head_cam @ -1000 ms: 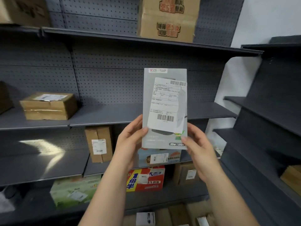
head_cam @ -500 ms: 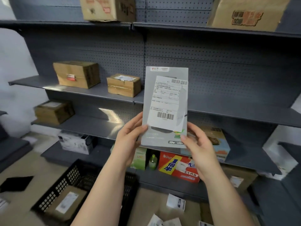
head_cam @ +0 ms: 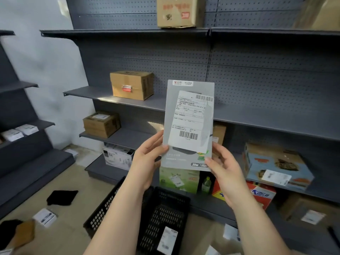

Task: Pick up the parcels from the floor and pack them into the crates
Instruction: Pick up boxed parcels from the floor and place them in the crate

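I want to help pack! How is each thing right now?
grey parcel, held upright, off the floor.
left hand, grips the parcel's lower left edge.
right hand, grips its lower right edge.
black crate, on the floor, open-topped, one labelled parcel inside.
white parcel, lying on the floor, not yet packed.
brown box, closed, standing on a shelf.

Right of centre, the middle shelf [head_cam: 266, 116] is lying bare behind the grey parcel [head_cam: 189, 126]. A cardboard box [head_cam: 131, 85] is occupying its left end. At lower centre the black crate [head_cam: 165, 208] is standing open-topped, one labelled packet [head_cam: 168, 240] lying inside. Small packages [head_cam: 44, 217] are littering the floor [head_cam: 77, 232] at lower left.
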`<state>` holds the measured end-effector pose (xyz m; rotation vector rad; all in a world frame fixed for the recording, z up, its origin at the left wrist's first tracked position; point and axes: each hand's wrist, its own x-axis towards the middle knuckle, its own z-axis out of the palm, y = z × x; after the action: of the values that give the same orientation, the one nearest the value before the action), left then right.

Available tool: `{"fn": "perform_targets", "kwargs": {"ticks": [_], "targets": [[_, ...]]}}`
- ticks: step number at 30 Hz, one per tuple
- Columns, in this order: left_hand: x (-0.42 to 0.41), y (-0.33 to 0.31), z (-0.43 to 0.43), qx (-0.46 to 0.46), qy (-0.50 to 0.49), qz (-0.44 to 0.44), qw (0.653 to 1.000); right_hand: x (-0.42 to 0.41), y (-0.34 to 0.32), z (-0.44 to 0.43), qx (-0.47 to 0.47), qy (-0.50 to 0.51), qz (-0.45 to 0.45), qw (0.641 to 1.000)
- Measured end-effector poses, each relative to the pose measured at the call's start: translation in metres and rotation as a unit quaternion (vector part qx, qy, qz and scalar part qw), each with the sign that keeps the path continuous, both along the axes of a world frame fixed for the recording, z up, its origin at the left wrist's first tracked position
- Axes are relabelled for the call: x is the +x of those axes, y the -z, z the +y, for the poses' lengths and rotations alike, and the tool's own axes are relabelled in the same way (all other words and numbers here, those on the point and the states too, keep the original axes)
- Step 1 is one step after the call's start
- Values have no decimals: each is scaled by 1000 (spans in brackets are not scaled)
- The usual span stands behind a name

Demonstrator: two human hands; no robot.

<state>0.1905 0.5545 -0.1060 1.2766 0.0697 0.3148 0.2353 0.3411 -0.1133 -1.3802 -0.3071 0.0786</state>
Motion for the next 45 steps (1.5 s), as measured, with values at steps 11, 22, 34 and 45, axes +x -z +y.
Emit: {"fn": "perform_targets", "kwargs": {"ticks": [11,22,34,45], "targets": [[-22,46,128,-42,-2,57,997,-27,44,125,-40,21,44,998],[38,56,171,-58,7,82,995,28,50,165,-71,14,27,997],[133,37,217,-45,20,81,995,131,29,204,-80,-8,19,997],[167,102,284,-49,145,143,978,109,90,266,-95,101,93,986]]}}
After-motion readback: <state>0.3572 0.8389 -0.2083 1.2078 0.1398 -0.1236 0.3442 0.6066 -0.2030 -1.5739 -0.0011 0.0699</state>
